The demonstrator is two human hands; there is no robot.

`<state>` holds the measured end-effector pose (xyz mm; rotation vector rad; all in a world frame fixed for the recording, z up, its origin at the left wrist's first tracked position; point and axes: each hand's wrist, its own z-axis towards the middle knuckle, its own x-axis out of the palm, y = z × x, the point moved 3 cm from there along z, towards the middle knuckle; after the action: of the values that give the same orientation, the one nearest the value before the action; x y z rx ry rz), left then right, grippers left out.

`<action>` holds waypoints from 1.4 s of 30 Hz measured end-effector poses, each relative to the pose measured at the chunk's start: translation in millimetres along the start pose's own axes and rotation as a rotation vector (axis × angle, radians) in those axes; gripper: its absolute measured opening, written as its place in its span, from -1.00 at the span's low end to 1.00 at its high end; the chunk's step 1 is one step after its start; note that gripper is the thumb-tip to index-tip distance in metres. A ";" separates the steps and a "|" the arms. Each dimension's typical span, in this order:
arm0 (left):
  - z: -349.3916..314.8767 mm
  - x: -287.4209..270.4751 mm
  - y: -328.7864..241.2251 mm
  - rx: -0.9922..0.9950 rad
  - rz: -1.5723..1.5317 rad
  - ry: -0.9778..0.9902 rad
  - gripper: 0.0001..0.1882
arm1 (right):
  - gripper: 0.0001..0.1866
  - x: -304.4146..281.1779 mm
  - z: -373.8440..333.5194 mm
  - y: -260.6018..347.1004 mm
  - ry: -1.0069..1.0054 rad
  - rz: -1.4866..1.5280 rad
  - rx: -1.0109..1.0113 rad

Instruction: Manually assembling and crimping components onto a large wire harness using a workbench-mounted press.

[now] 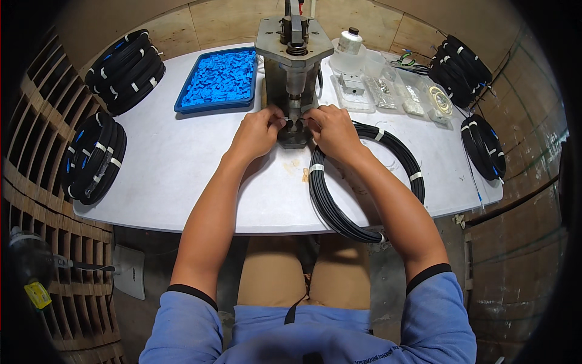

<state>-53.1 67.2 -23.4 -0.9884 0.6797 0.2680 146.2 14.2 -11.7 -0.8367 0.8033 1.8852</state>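
Observation:
Both my hands meet at the lower jaw of a grey metal bench press, one on each side of its ram. My left hand is closed in a pinch at the left of the jaw; what lies between its fingertips is too small to make out. From the other side my right hand pinches what looks like the thin end of a black cable, held at the jaw. The coiled black cable, bound with white tape, lies under my right forearm and overhangs the table's front edge.
A blue tray of small blue pieces stands left of the press. Stacked black cable coils sit at the left, others at the right. Clear boxes of small parts, a white bottle and green-handled pliers occupy the back right.

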 end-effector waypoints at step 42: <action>-2.0 0.1 -1.7 -0.021 0.005 -0.005 -0.82 | -0.87 -0.2 0.1 -3.4 0.014 0.152 0.042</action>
<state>-53.0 64.6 -23.0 -1.0060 0.6763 0.2824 149.3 15.6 -12.1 -0.7823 0.9343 1.9898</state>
